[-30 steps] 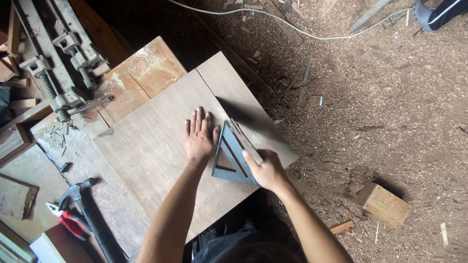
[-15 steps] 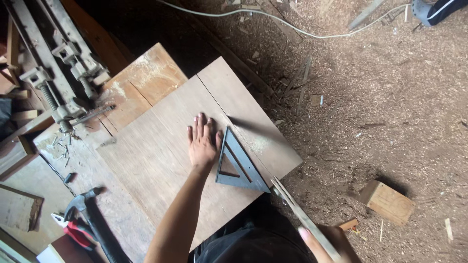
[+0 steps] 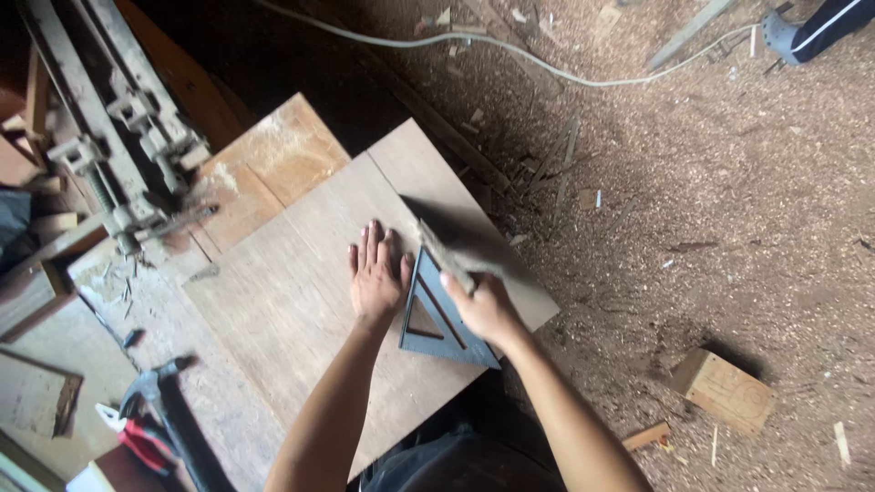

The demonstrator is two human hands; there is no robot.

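Note:
My left hand [image 3: 375, 278] lies flat, fingers spread, on a large plywood board [image 3: 301, 273]. Right beside it, a dark triangular metal square [image 3: 428, 326] rests on the board near its front edge. My right hand [image 3: 483, 310] sits at the square's right side and grips a long flat tool [image 3: 444, 253]. The tool is blurred and points up and left along the square's edge; I cannot tell what kind it is.
A rusty metal machine [image 3: 118, 155] stands at the upper left beside a second board [image 3: 264, 164]. A hammer [image 3: 159, 392] lies lower left. On the sawdust floor are a wood block [image 3: 725, 392], a white cable [image 3: 547, 68] and another person's shoe [image 3: 793, 32].
My right hand swung away to the lower right, took up the long tool, and has come back to the square's right edge. The left hand stayed flat on the board.

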